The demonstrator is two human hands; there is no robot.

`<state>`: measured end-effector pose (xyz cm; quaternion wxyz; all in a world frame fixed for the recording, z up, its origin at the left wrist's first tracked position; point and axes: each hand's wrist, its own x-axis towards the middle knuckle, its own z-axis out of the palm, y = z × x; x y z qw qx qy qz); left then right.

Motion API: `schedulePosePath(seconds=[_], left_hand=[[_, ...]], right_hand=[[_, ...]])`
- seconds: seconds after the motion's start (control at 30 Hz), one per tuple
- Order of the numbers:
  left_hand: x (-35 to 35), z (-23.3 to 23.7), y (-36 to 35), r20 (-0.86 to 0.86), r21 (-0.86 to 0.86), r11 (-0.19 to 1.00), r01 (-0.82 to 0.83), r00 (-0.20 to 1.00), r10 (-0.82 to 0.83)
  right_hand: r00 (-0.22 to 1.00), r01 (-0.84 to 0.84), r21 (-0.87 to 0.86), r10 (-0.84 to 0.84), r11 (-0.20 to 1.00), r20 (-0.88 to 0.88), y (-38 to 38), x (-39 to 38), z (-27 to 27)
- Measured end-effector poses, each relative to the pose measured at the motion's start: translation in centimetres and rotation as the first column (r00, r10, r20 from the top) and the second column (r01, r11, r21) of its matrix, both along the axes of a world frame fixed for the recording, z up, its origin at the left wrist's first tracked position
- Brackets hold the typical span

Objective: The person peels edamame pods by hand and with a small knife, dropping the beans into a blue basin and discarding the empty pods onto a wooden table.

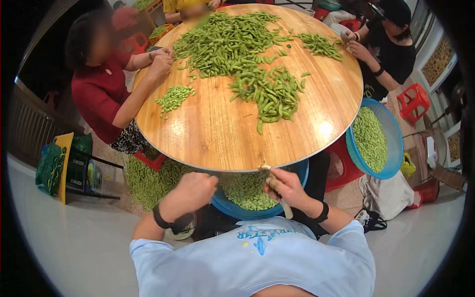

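Closed around a slim metallic tool (287, 210), the grip of the right hand (286, 187) is just beyond the near rim of the round wooden surface (217, 133); the tool's exact kind is unclear. Opposite it, the left hand (194, 192) is curled with its fingers drawn in, and whether it pinches anything cannot be told. Between and below the two hands, a blue basin (237, 214) of shelled green beans (250, 194) sits partly under the edge. On the surface, a large heap of green bean pods (222, 44) covers the far middle, trailing toward the near side in a looser cluster (272, 94). A small pile of shelled beans (174, 98) lies near a person in a red top (101, 94), and a smaller group of pods (320, 45) lies near a person in black (391, 49). At the right, a second blue basin (394, 143) holds more shelled beans, beside a red stool (341, 166).
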<state>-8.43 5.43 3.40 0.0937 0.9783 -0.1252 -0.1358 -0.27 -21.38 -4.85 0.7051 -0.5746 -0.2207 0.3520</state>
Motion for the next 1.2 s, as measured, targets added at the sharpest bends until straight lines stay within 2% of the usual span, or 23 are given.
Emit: schedulePosePath(seconds=[0.07, 0.13, 0.2, 0.3, 0.37, 0.5, 0.57, 0.6, 0.63, 0.67, 0.7, 0.73, 0.77, 0.8, 0.87, 0.93, 1.0, 1.13, 1.2], left_hand=[[1.8, 0.1, 0.8, 0.080, 0.027, 0.996, 0.082, 0.993, -0.084], [5.5, -0.9, -0.4, 0.312, -0.191, 0.977, 0.093, 0.949, -0.029], [9.2, -1.2, -3.2, 0.401, -0.397, 0.913, 0.093, 0.913, 0.082], [14.1, -4.4, -5.4, 0.484, -0.368, 0.929, 0.028, 0.859, 0.166], [16.1, -6.0, -5.7, 0.423, -0.302, 0.950, -0.086, 0.881, 0.214], [15.6, -6.4, -4.3, 0.356, -0.258, 0.960, -0.108, 0.913, 0.198], [14.1, -6.6, -3.7, 0.543, -0.241, 0.970, 0.000, 0.829, 0.135], [13.2, -6.0, -3.7, 0.542, -0.237, 0.971, 0.000, 0.830, 0.132], [12.3, -4.8, -4.0, 0.235, -0.580, 0.808, -0.108, 0.927, 0.293], [11.5, -4.2, -4.2, -0.125, -0.798, 0.530, -0.287, 0.939, 0.321], [10.8, -4.5, -4.4, -0.129, -0.797, 0.531, -0.289, 0.939, 0.318], [10.2, -4.9, -4.9, -0.062, -0.852, 0.476, -0.216, 0.946, 0.319], [9.5, -5.3, -5.3, 0.003, -0.898, 0.416, -0.140, 0.946, 0.326], [8.9, -5.1, -5.8, -0.005, -0.899, 0.412, -0.148, 0.945, 0.328], [7.8, -3.8, -6.8, -0.181, -0.964, 0.157, -0.215, 0.962, 0.204], [7.3, -3.7, -6.7, -0.180, -0.957, 0.193, -0.216, 0.966, 0.188], [7.1, -4.5, -6.4, -0.233, -0.950, 0.134, -0.281, 0.927, 0.295], [7.3, -4.8, -5.7, -0.281, -0.941, 0.106, -0.321, 0.917, 0.283], [7.1, -4.5, -5.7, -0.329, -0.935, 0.033, -0.352, 0.901, 0.284]], right_hand=[[0.993, 0.081, 0.073, -0.075, 0.994, -0.093, -0.1, 0.3, 0.3], [0.990, 0.130, 0.090, -0.126, 0.987, -0.057, 0.2, 0.2, 0.1], [0.984, 0.179, 0.102, -0.179, 0.978, -0.013, 0.3, 0.3, 0.1], [0.970, 0.241, 0.118, -0.236, 0.963, -0.056, 0.0, 0.6, 0.2], [0.944, 0.325, 0.111, -0.316, 0.939, -0.094, -0.1, 0.9, 0.3], [0.915, 0.390, 0.138, -0.368, 0.910, -0.164, 0.2, 1.6, 0.5], [0.911, 0.395, 0.153, -0.365, 0.906, -0.194, 1.0, 1.9, 0.5], [0.904, 0.404, 0.167, -0.366, 0.899, -0.219, 1.4, 2.0, 0.4], [0.909, 0.389, 0.177, -0.345, 0.904, -0.235, 1.7, 2.2, 0.2], [0.907, 0.393, 0.178, -0.348, 0.902, -0.237, 2.0, 2.2, 0.2], [0.902, 0.369, 0.196, -0.300, 0.908, -0.310, 2.3, 2.1, 0.4], [0.890, 0.346, 0.213, -0.247, 0.914, -0.383, 2.6, 2.0, 0.5], [0.896, 0.306, 0.251, -0.189, 0.918, -0.402, 2.7, 1.8, 0.4], [0.894, 0.306, 0.244, -0.189, 0.920, -0.407, 2.8, 1.6, 0.4], [0.897, 0.274, 0.297, -0.132, 0.915, -0.422, 2.9, 1.4, 0.4], [0.897, 0.261, 0.312, -0.110, 0.913, -0.428, 2.9, 1.4, 0.4], [0.897, 0.245, 0.332, -0.083, 0.911, -0.435, 3.0, 1.2, 0.2], [0.907, 0.237, 0.329, -0.087, 0.914, -0.412, 3.4, 0.8, -0.1], [0.916, 0.233, 0.318, -0.098, 0.919, -0.388, 3.6, 0.5, -0.2]])
